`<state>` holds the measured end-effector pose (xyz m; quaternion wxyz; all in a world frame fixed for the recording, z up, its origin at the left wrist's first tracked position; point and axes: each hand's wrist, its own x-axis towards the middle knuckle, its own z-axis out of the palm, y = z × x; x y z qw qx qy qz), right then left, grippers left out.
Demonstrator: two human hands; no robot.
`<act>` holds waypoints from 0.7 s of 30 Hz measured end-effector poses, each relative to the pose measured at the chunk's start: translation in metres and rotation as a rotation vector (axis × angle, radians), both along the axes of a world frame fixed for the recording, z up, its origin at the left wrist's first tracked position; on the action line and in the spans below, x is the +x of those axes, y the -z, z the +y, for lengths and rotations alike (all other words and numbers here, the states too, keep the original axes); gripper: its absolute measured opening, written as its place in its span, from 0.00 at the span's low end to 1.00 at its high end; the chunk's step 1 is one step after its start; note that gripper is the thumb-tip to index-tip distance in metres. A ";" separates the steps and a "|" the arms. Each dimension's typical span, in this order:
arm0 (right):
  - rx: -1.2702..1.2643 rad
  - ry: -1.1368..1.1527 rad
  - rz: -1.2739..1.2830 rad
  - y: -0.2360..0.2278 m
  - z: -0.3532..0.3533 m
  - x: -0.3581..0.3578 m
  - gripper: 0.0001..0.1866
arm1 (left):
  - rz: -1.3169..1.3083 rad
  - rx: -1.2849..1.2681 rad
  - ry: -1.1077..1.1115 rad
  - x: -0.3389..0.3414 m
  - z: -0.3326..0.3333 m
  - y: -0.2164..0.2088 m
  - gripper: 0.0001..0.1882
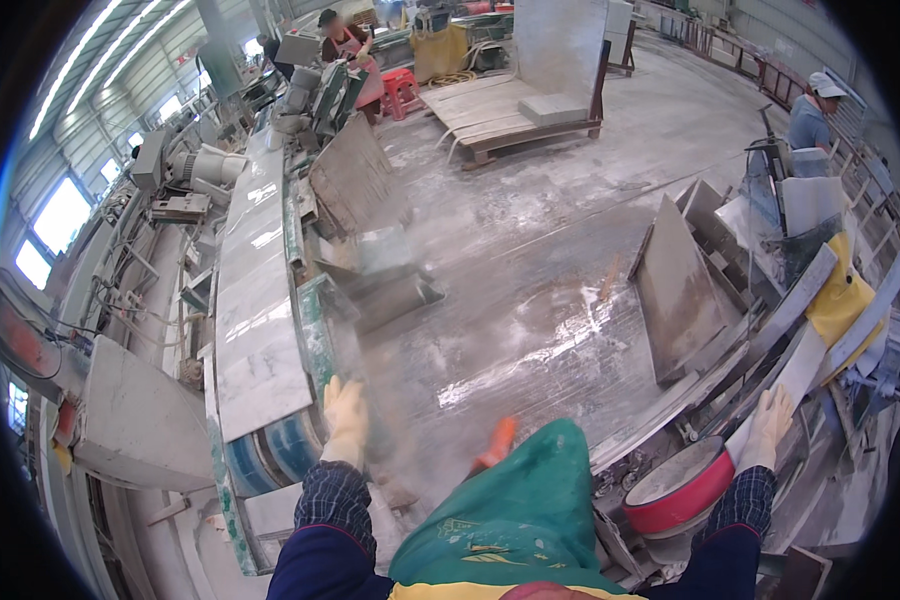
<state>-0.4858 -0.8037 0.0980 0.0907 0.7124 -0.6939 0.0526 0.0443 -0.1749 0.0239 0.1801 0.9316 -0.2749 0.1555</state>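
Observation:
My left hand (346, 420), in a cream rubber glove, is open beside the green-edged side of a roller conveyor. It holds nothing, and its fingers point away from me. A long white marble slab (263, 350) with grey veins lies on the conveyor, its near end over blue rollers (275, 455). My right hand (770, 428), gloved alike, has its fingers stretched out at the edge of a pale stone strip (795, 378). Whether it presses on that strip, I cannot tell. Below it is a round, red-sided drum (680, 495) with a dusty top.
Wet concrete floor (510, 290) runs between the conveyor and stone offcuts (680, 290) leaning at right. Over the strips hangs a yellow cloth (840, 290). A wooden pallet (500, 115) stands ahead. One person (350, 55) is at far left, another (815, 115) at right.

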 end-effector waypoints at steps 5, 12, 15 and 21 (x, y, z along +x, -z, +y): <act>-0.022 -0.009 0.014 0.006 0.002 -0.002 0.31 | -0.060 -0.045 0.005 0.002 -0.001 0.004 0.16; -0.029 -0.002 -0.004 0.010 0.011 -0.001 0.31 | 0.037 -0.096 0.046 0.004 0.001 0.005 0.16; -0.032 -0.029 -0.043 0.011 0.017 -0.004 0.31 | -0.108 -0.081 0.054 0.003 -0.001 0.003 0.12; -0.037 -0.068 -0.052 0.010 0.031 -0.004 0.32 | -0.072 -0.166 0.030 -0.002 -0.004 0.000 0.13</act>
